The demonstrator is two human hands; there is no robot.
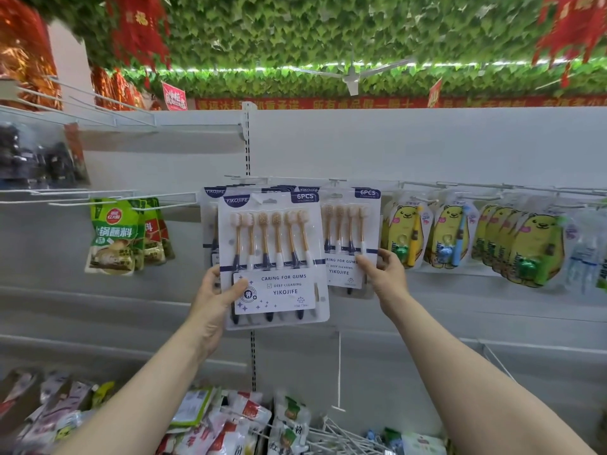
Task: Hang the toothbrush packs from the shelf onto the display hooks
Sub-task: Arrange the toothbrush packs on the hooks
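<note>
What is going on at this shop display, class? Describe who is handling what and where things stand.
A person faces a shop display wall. The left hand grips the lower left edge of a front pack of six toothbrushes, raised in front of others already hanging. The right hand pinches the lower right corner of a hanging pack beside it. Whether the front pack is hung yet cannot be told. Yellow bear packs hang to the right.
</note>
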